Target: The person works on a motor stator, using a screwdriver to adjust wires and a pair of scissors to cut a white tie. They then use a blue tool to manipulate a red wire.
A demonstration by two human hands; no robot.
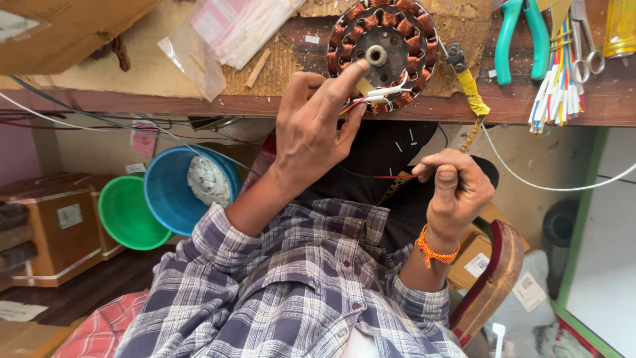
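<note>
A purple-and-white plaid cotton shirt [291, 292] covers the arms, sleeves rolled up. An orange beaded thread wristband [434, 250] circles the wrist below the right hand [457, 189].

Soft, even daylight fills the scene, bright and without harsh glare. The left hand [318, 126] casts a faint shadow onto the wound stator [384, 50] just beyond its fingertips. Focus is sharp around both hands; the frame's edges bend and blur slightly.

At the workbench's [199, 103] front edge lies a round stator [383, 53] with copper coils. The left hand [315, 126] touches it, forefinger near its hub. The right hand [457, 189], below the edge, pinches a red wire [391, 177]. Green-handled pliers [520, 36] lie toward the bench's right end.
</note>
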